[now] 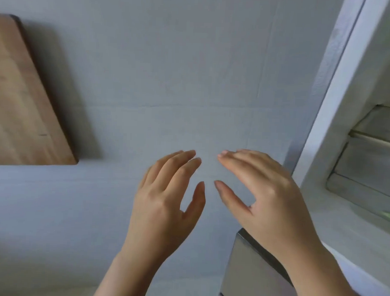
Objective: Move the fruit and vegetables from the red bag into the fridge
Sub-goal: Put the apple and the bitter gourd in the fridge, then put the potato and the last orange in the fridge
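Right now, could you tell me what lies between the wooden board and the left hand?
Only bare grey surface, in the head view, between wooden board and left hand.

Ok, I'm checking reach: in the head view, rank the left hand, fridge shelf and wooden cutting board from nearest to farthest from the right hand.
From the right hand:
1. left hand, just to its left, thumbs nearly meeting.
2. fridge shelf, to its right.
3. wooden cutting board, far left.
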A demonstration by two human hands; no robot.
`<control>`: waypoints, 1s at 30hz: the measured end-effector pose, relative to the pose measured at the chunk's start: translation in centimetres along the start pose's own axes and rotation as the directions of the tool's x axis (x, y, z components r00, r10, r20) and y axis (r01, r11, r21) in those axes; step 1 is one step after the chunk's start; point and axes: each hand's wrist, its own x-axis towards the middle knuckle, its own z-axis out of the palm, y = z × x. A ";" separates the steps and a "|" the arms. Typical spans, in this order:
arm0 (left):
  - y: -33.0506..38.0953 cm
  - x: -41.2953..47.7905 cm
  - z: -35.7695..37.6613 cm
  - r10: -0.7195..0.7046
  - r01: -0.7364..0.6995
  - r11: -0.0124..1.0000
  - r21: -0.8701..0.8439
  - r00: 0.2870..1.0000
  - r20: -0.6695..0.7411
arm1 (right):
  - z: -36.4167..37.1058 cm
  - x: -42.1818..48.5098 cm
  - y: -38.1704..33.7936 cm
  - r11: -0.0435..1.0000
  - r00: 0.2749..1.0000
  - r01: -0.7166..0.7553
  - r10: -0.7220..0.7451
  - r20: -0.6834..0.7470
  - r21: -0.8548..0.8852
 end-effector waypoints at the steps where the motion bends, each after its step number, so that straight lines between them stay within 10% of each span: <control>1: -1.3 -0.6 -1.3 -0.018 0.018 0.999 0.029 1.000 -0.004 | 1.5 0.5 -1.4 0.999 1.000 0.022 -0.022 0.004 0.031; 10: -12.7 -7.8 -15.3 -0.246 0.261 0.870 0.417 0.965 -0.090 | 14.0 4.4 -16.2 0.932 0.980 0.157 -0.189 0.067 0.327; 30: -31.5 -20.6 -39.8 -0.526 0.644 0.161 0.748 0.697 -0.488 | 37.5 12.2 -49.7 0.486 0.779 0.344 -0.626 0.045 0.804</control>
